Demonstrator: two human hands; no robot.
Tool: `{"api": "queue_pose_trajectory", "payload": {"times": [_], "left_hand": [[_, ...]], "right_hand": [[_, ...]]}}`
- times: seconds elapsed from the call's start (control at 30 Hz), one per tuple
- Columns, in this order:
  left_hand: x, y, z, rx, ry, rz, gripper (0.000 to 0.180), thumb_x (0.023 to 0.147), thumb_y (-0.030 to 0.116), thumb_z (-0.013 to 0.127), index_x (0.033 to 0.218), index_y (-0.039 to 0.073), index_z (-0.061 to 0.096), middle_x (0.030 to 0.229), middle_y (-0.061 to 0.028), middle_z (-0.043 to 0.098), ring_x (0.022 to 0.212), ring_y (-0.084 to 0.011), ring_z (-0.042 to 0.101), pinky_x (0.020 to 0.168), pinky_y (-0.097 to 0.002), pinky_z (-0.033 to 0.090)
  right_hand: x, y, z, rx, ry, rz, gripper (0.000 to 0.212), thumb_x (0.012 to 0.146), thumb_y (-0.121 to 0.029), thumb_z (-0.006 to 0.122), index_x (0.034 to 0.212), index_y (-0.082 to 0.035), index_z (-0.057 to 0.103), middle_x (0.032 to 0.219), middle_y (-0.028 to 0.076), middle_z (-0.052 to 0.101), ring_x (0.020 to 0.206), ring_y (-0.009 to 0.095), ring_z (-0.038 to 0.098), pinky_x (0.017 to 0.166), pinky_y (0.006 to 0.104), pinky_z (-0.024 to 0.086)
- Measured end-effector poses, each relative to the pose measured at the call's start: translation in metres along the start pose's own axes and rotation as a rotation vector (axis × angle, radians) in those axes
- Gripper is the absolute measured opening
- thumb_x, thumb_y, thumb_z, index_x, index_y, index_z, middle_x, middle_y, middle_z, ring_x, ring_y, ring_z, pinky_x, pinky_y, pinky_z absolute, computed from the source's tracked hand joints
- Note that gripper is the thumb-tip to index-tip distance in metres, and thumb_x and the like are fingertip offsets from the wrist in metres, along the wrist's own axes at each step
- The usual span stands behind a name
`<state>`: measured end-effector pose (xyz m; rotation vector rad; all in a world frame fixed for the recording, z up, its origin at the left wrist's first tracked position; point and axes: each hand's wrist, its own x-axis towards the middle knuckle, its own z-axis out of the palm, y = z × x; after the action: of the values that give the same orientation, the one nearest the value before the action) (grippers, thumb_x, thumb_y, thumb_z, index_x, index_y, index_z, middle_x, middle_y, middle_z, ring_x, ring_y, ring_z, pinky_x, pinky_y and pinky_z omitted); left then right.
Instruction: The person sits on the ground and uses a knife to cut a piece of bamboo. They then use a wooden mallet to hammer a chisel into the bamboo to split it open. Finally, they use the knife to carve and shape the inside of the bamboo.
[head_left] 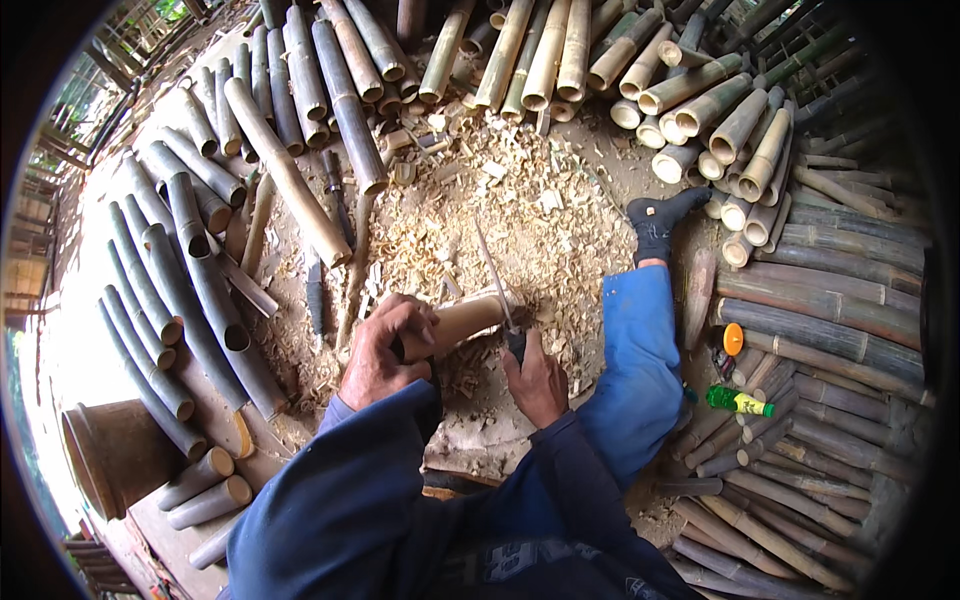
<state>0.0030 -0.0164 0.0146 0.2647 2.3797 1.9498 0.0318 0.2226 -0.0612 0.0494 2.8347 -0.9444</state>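
Note:
My left hand (385, 348) is closed around a pale, peeled bamboo tube (464, 322), which slants up to the right over the shavings. In my right hand (537, 382) is the dark handle of a knife (491, 262). Its long, thin blade points away from me and crosses the tube's far right end. Whether the edge touches the bamboo I cannot tell. Pale bamboo shavings (440, 240) cover the ground beyond both hands.
Dark bamboo tubes (215, 295) lie at the left, peeled ones (545, 60) at the back. Stacked bamboo (830, 310) fills the right, near a green bottle (738, 400) and an orange lid (733, 339). A brown bucket (120, 450) stands near left. My blue-trousered leg (640, 340) stretches out right.

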Motion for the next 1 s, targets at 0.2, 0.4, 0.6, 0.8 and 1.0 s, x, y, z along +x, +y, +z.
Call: {"api": "queue_pose_trajectory", "payload": {"times": [0.2, 0.4, 0.6, 0.8, 1.0], "left_hand": [[0.001, -0.01, 0.013, 0.01, -0.013, -0.013, 0.028, 0.055, -0.006, 0.06, 0.081, 0.002, 0.053, 0.097, -0.0128, 0.06, 0.099, -0.03, 0.062, 0.092, -0.037, 0.048], [0.002, -0.009, 0.006, -0.041, 0.01, -0.021, 0.029, 0.055, -0.006, 0.058, 0.083, 0.002, 0.053, 0.099, -0.0122, 0.059, 0.101, -0.028, 0.06, 0.094, -0.0355, 0.046], [0.009, -0.006, 0.013, -0.08, 0.037, -0.078, 0.032, 0.054, -0.002, 0.057, 0.085, 0.005, 0.053, 0.1, -0.0102, 0.057, 0.103, -0.0221, 0.056, 0.098, -0.0348, 0.041], [0.011, -0.006, 0.007, -0.13, 0.052, -0.011, 0.036, 0.055, -0.003, 0.059, 0.09, 0.004, 0.055, 0.098, -0.0093, 0.055, 0.1, -0.0244, 0.056, 0.095, -0.0337, 0.043], [0.01, 0.001, 0.01, -0.039, 0.035, -0.126, 0.036, 0.057, 0.002, 0.059, 0.093, 0.005, 0.054, 0.102, -0.0088, 0.053, 0.105, -0.0222, 0.052, 0.1, -0.0336, 0.038]], "right_hand": [[-0.015, -0.006, -0.006, 0.088, 0.226, -0.084, 0.033, 0.097, -0.032, 0.06, 0.112, -0.004, 0.051, 0.079, 0.025, 0.067, 0.071, 0.042, 0.067, 0.058, 0.0463, 0.051], [-0.004, 0.015, -0.007, 0.038, -0.004, 0.135, 0.034, 0.096, -0.032, 0.06, 0.115, -0.005, 0.05, 0.078, 0.022, 0.066, 0.072, 0.043, 0.067, 0.065, 0.0471, 0.051], [0.0, 0.006, 0.01, 0.069, 0.001, 0.221, 0.035, 0.097, -0.03, 0.058, 0.116, -0.002, 0.047, 0.081, 0.025, 0.069, 0.075, 0.045, 0.068, 0.066, 0.0506, 0.053], [-0.001, 0.002, -0.008, 0.115, 0.138, 0.031, 0.039, 0.096, -0.032, 0.059, 0.118, -0.002, 0.047, 0.081, 0.026, 0.068, 0.075, 0.045, 0.068, 0.063, 0.0506, 0.052], [0.001, 0.015, 0.019, -0.001, -0.038, 0.285, 0.036, 0.096, -0.03, 0.06, 0.113, 0.0, 0.049, 0.083, 0.028, 0.066, 0.078, 0.048, 0.065, 0.068, 0.051, 0.051]]}}
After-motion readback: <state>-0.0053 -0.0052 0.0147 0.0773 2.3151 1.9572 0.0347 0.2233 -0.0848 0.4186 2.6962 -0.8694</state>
